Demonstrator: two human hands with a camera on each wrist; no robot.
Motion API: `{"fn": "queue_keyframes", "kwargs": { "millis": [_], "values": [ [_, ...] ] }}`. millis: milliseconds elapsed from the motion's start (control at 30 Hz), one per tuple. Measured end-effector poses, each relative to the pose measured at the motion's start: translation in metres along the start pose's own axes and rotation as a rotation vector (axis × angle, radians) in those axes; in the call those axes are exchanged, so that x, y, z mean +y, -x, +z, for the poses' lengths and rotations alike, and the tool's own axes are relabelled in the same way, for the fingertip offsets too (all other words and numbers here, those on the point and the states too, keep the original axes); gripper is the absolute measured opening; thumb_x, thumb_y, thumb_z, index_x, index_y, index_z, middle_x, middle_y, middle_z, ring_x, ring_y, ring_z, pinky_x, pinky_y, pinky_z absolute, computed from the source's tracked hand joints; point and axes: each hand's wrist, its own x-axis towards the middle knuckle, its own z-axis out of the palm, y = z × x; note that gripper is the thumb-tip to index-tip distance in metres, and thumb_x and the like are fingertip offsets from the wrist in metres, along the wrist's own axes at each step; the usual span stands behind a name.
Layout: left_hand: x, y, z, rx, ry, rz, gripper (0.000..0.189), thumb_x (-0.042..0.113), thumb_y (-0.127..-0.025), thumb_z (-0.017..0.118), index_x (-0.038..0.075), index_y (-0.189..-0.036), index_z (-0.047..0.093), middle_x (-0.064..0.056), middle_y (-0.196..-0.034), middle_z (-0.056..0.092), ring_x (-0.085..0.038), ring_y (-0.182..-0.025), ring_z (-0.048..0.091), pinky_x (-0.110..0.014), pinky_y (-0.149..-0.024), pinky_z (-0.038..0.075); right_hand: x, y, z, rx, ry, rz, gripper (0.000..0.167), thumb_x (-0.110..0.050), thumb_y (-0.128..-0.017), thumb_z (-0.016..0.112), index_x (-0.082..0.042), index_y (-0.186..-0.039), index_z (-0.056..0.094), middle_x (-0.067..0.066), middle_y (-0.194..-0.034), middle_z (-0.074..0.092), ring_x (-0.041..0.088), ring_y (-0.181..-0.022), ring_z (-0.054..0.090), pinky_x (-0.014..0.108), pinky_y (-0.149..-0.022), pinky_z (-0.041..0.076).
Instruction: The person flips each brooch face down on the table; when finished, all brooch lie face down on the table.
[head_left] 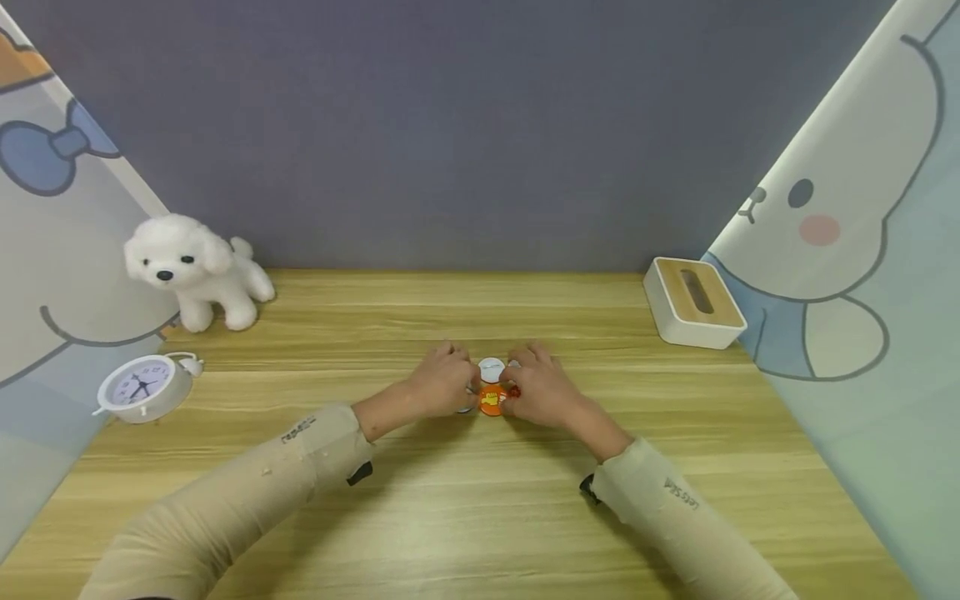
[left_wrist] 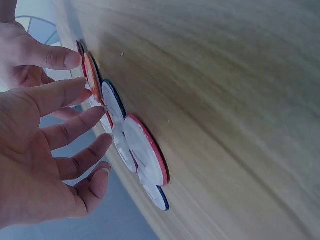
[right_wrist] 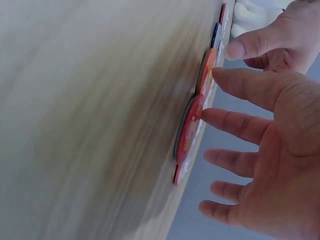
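Note:
Several thin round discs lie flat and close together on the wooden table. In the head view an orange disc (head_left: 491,403) with a yellow figure and a white disc (head_left: 491,369) show between the hands. My left hand (head_left: 447,382) is at the group's left side, fingers spread and slightly bent; in the left wrist view a white disc with a red edge (left_wrist: 145,150) lies past its fingertips. My right hand (head_left: 546,390) is at the right side, its index fingertip at a red disc (right_wrist: 190,130). Both thumbs are near the orange disc; whether they touch it is unclear. Other discs are partly hidden.
A white plush dog (head_left: 198,271) stands at the back left, with a white alarm clock (head_left: 146,390) in front of it. A white tissue box (head_left: 693,302) with a wooden top sits at the back right. A grey panel (head_left: 465,142) rises behind the table (head_left: 465,517).

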Motion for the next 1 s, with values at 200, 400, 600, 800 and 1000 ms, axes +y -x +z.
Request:
{"fn": "queue_keyframes", "kwargs": {
  "millis": [200, 400, 600, 800, 1000],
  "values": [
    [0.0023, -0.0004, 0.0014, -0.009, 0.006, -0.021, 0.025, 0.038, -0.087, 0.078, 0.015, -0.097, 0.077, -0.004, -0.106, 0.065, -0.030, -0.110, 0.050, -0.048, -0.096, 0.043, -0.0018, 0.0004, 0.0018, -0.027, -0.030, 0.031, 0.027, -0.032, -0.086, 0.078, -0.011, -0.102, 0.073, 0.019, -0.149, 0.049, 0.051, -0.147, 0.023, 0.072, -0.112, 0.025],
    [0.0023, -0.0021, 0.0041, -0.009, -0.016, -0.012, 0.025, 0.039, -0.087, 0.078, 0.016, -0.094, 0.077, -0.003, -0.106, 0.065, -0.028, -0.107, 0.049, -0.045, -0.093, 0.043, -0.0032, -0.0006, 0.0026, -0.041, -0.039, 0.039, 0.029, -0.039, -0.085, 0.079, -0.012, -0.094, 0.073, 0.018, -0.151, 0.047, 0.051, -0.148, 0.022, 0.072, -0.113, 0.024],
    [0.0038, -0.0020, 0.0046, 0.000, -0.032, -0.007, 0.023, 0.038, -0.086, 0.078, 0.016, -0.090, 0.075, -0.002, -0.103, 0.062, -0.025, -0.101, 0.045, -0.041, -0.091, 0.041, -0.0055, -0.0024, 0.0013, -0.050, -0.027, 0.044, 0.026, -0.039, -0.085, 0.080, -0.016, -0.081, 0.067, 0.017, -0.151, 0.047, 0.049, -0.149, 0.022, 0.071, -0.113, 0.024],
    [0.0050, -0.0032, 0.0030, 0.009, -0.046, -0.008, 0.019, 0.037, -0.086, 0.079, 0.019, -0.085, 0.073, -0.001, -0.102, 0.061, -0.025, -0.102, 0.044, -0.043, -0.095, 0.039, -0.0061, -0.0039, 0.0012, -0.063, -0.027, 0.058, 0.026, -0.036, -0.085, 0.080, -0.017, -0.080, 0.063, 0.017, -0.153, 0.045, 0.048, -0.150, 0.021, 0.070, -0.114, 0.023],
    [0.0044, -0.0047, 0.0026, 0.019, -0.032, -0.002, 0.020, 0.036, -0.085, 0.080, 0.017, -0.085, 0.075, -0.002, -0.101, 0.062, -0.023, -0.098, 0.043, -0.041, -0.093, 0.039, -0.0068, -0.0057, 0.0005, -0.064, -0.038, 0.056, 0.024, -0.030, -0.085, 0.079, -0.015, -0.084, 0.061, 0.018, -0.152, 0.046, 0.047, -0.150, 0.021, 0.069, -0.115, 0.023]
  ]
}}
